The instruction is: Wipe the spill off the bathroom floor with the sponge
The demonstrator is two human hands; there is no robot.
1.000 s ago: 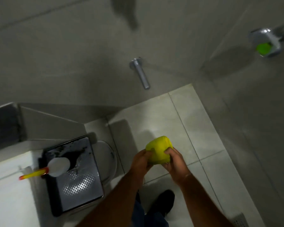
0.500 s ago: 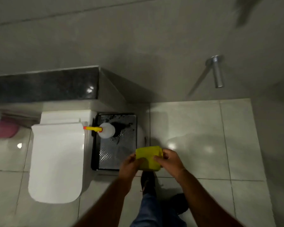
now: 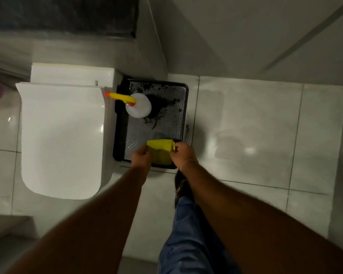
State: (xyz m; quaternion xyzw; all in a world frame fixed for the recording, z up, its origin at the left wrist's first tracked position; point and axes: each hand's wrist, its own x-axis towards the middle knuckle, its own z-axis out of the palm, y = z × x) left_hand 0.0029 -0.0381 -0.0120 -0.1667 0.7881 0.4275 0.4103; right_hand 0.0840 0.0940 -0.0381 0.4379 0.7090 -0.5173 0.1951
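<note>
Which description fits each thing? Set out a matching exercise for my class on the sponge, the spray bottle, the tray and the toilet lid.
Things:
1. sponge
2. spray bottle
3. tray
4. toilet lid

Descriptions:
A. white, closed, left of the tray
B. black-rimmed, wet, on the floor
C. yellow, held between both hands
D. standing in the tray, yellow nozzle pointing left

Pairs: 1-C, 2-D, 3-B, 4-A

The left hand and right hand grip the sponge's two sides.

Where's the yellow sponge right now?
In the head view, the sponge is held between the left hand and right hand, above the near edge of the black tray beside the toilet.
</note>
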